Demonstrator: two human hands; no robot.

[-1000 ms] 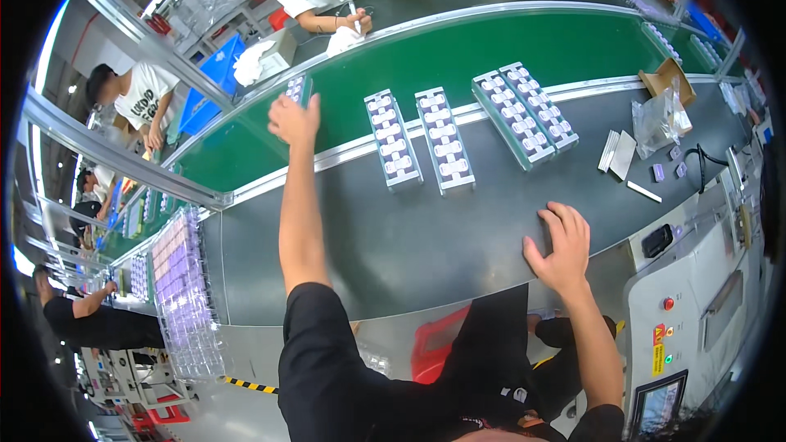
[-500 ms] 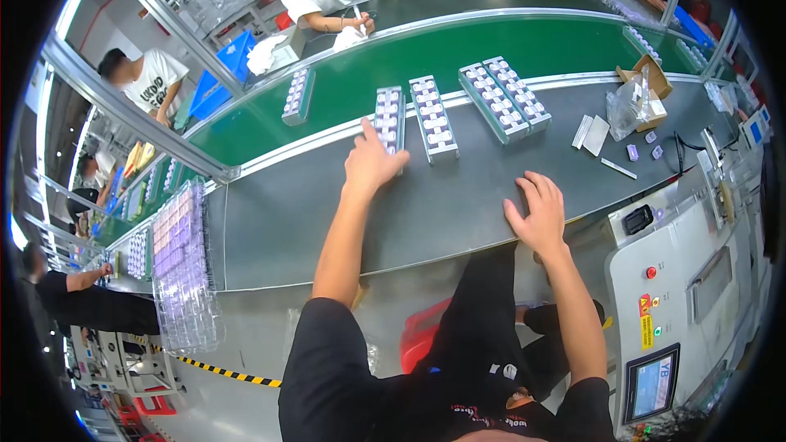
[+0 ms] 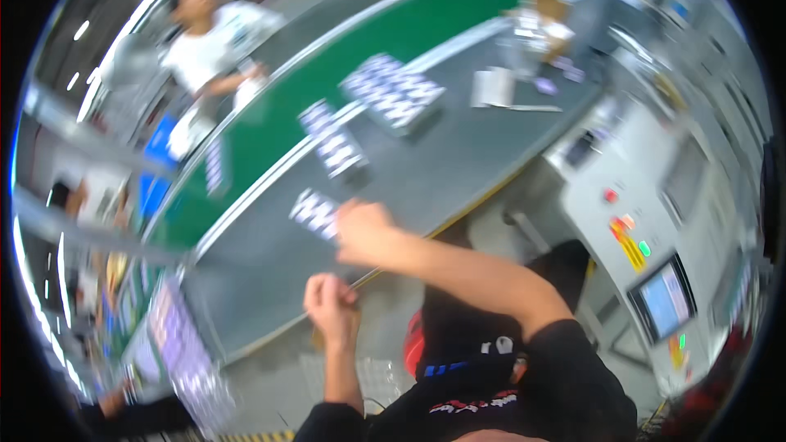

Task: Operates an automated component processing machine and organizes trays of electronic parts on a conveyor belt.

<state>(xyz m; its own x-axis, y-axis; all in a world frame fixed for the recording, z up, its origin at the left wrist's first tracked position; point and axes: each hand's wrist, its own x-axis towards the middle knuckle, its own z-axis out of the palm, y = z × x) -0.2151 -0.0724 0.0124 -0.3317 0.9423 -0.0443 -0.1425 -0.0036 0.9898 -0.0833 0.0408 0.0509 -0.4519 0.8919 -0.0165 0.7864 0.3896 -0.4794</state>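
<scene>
My right hand (image 3: 364,232) reaches across to the left, its fingers closed at the near end of a long block (image 3: 313,211) topped with white and purple pieces. The hand hides that end, and motion blurs the grip. Close to the bench's front edge is my left hand (image 3: 330,304), fingers curled in; anything inside them is hidden. Another such block (image 3: 334,141) lies beyond, reaching toward the belt. Farther right, a pair of blocks (image 3: 395,92) sits side by side.
Behind the dark bench (image 3: 246,295) runs a green conveyor belt (image 3: 307,82). An opened carton (image 3: 547,10), flat pale pieces (image 3: 493,87) and small purple parts (image 3: 546,86) lie at the far right. A machine with a screen (image 3: 663,299) stands at right. Purple trays (image 3: 176,331) are at left.
My view has turned, and the scene is blurred. My left hand has left the leftmost block and drawn back to the bench edge. My right hand has crossed to that block, now nearer me.
</scene>
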